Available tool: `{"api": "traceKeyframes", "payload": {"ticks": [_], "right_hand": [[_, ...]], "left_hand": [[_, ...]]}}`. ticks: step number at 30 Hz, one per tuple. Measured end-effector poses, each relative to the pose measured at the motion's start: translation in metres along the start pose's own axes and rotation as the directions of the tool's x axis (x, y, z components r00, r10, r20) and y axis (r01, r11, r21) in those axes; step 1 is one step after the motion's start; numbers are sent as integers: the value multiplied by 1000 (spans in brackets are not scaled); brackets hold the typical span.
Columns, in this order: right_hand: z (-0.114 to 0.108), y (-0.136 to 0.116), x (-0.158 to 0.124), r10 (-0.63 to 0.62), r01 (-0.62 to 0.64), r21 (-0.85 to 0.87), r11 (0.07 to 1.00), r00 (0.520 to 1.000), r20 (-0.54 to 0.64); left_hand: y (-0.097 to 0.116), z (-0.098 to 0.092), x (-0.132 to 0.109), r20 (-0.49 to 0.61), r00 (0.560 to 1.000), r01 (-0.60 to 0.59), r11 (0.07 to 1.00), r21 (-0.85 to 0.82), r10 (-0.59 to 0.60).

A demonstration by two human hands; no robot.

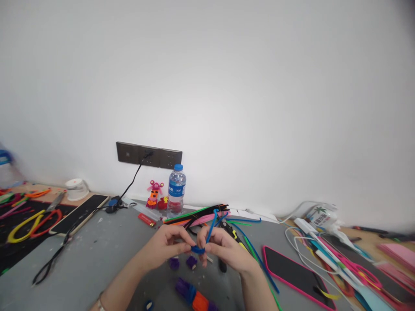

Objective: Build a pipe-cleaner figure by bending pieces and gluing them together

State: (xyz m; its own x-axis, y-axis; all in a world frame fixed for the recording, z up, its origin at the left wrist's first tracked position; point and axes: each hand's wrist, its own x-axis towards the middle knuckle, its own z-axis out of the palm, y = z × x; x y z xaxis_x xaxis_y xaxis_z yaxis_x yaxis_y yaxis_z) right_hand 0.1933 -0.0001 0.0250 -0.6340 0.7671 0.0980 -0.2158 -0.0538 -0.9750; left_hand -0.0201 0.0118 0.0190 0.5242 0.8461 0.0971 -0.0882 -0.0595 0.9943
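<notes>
Blue pipe cleaner [198,249]: pinched between both hands, raised over the grey table [106,255]. Handling, judged by look: very light; fuzzy pile over thin wire, so soft at the surface, springy, easily bent. Slipping seems unlikely. Not fragile, though repeated sharp bending could weaken the wire. Best hold: fingertips at either end of the compact section, leaving the long tail [212,226] free.

Left to right. Left hand [171,246]: thumb and forefinger brought together on the left end of the compact section. Between the hands: the compact section lies roughly level, bridging both sets of fingertips; coiled or folded, too small to tell. Below it, two small purple pieces [192,261] on the table; nearer the wearer, a purple-and-orange roll [198,300]. Right hand [227,248]: thumb and fingers pinch the right end, no gap visible. The tail rises from this grip, leaning slightly right, tip bent over. Behind the right hand, a yellow-and-black tool [234,234], partly hidden. Farther right, a pink-edged phone [296,276], lying flat.
</notes>
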Motion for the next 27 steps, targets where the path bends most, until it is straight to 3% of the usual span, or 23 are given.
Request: {"api": "traceKeyframes", "payload": {"ticks": [7,12,14,18,22,27], "right_hand": [[1,3,0,83,-90,93,992,993,80],[-4,11,1,58,-80,163,983,990,132],[-6,13,3,17,-30,170,985,997,78],[-7,9,7,-94,113,114,987,983,-160],[-9,7,12,-224,215,-66,974,896,-384],[-11,15,22,-348,248,-269,931,825,-446]], "left_hand": [[1,1,-1,11,1000,26,1000,-4,-26],[3,2,0,6,998,66,997,36,-67],[4,1,2,-35,996,79,996,35,-78],[0,-5,9,-203,977,73,997,14,-68],[-11,-7,13,-218,970,116,993,35,-106],[-25,1,13,-220,951,242,967,84,-219]]}}
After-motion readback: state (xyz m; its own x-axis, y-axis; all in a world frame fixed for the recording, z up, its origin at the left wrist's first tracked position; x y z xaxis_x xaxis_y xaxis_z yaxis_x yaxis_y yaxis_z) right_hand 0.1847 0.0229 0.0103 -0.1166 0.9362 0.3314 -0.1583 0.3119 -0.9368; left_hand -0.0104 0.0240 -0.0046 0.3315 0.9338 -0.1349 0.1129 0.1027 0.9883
